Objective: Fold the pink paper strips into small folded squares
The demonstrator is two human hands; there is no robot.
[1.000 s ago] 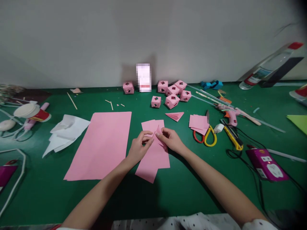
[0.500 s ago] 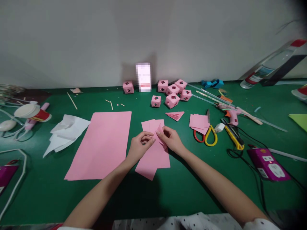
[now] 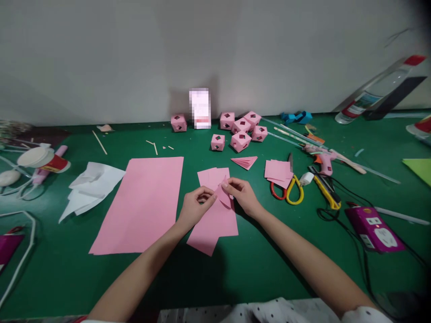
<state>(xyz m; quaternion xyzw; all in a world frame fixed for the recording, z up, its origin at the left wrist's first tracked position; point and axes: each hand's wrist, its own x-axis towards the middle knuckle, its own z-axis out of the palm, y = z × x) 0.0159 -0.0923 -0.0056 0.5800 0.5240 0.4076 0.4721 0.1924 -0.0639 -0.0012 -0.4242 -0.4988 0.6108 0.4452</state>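
My left hand (image 3: 195,207) and my right hand (image 3: 243,195) meet over a stack of pink paper squares (image 3: 215,215) on the green table (image 3: 235,269). Both pinch a small folded pink paper piece (image 3: 222,194), held just above the stack. A large pink sheet (image 3: 143,202) lies flat to the left of my hands. Several finished pink paper cubes (image 3: 240,130) sit near the wall behind.
Right of my hands lie a folded pink fan (image 3: 244,161), a pile of pink squares (image 3: 279,172), scissors (image 3: 291,190), a yellow cutter (image 3: 323,190), a pink glue gun (image 3: 321,161) and a purple power strip (image 3: 375,228). White paper scraps (image 3: 90,186) lie at the left.
The pink piece between my fingers has opened out a little and tilted. My hands stay in the same place over the stack.
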